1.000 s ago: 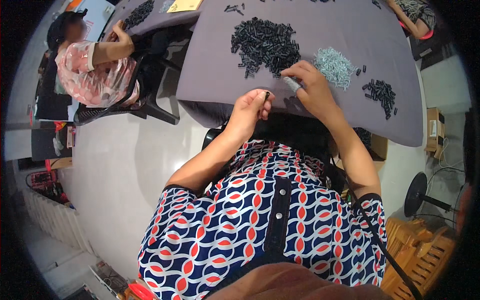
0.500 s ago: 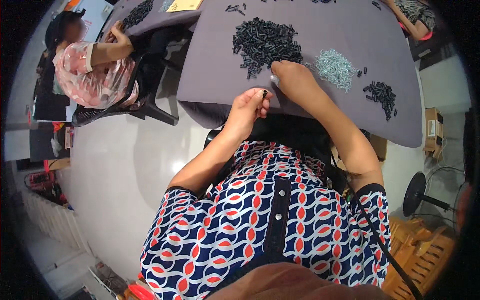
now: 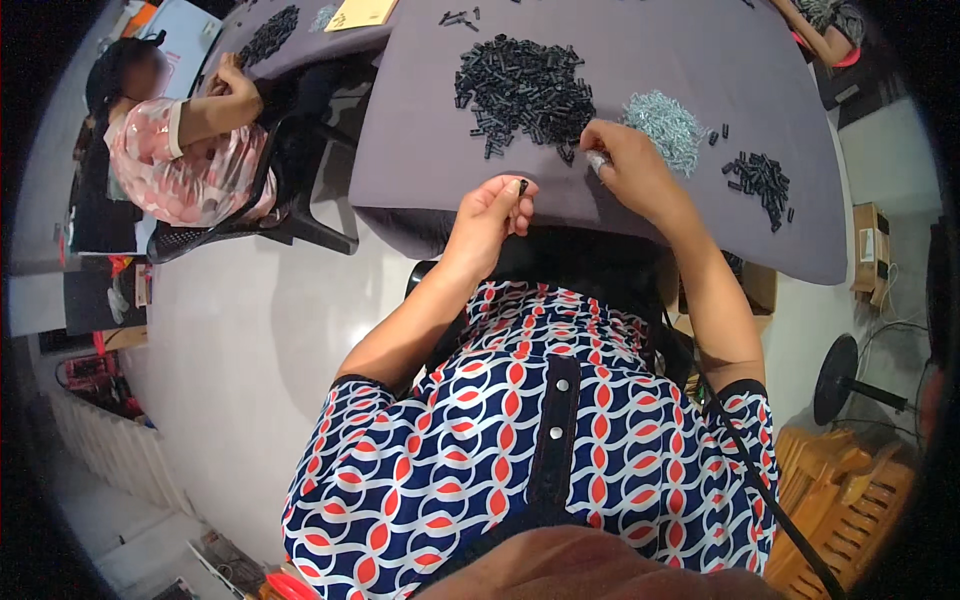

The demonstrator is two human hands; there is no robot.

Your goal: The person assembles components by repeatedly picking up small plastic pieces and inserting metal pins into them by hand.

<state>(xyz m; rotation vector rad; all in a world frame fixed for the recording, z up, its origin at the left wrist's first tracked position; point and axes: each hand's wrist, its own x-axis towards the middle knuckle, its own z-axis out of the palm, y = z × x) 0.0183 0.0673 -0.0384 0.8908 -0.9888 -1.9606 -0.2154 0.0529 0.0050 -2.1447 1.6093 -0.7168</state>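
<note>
You face a grey cloth-covered surface (image 3: 420,140). Its main heap of short black tubes (image 3: 520,90) lies beyond your left hand (image 3: 492,215), whose grip is closed on a tube. Your right hand (image 3: 635,170) is bent beside that heap's near right edge; something pale shows at its fingers, but whether its grip holds anything is unclear. Farther right sit a silvery heap of tiny pieces (image 3: 662,130), then a smaller black heap (image 3: 758,185). Smallest, the held black tube (image 3: 523,187) pokes up past your left thumb.

Small-parts pile (image 3: 665,130) between two tube heaps (image 3: 520,88)
</note>
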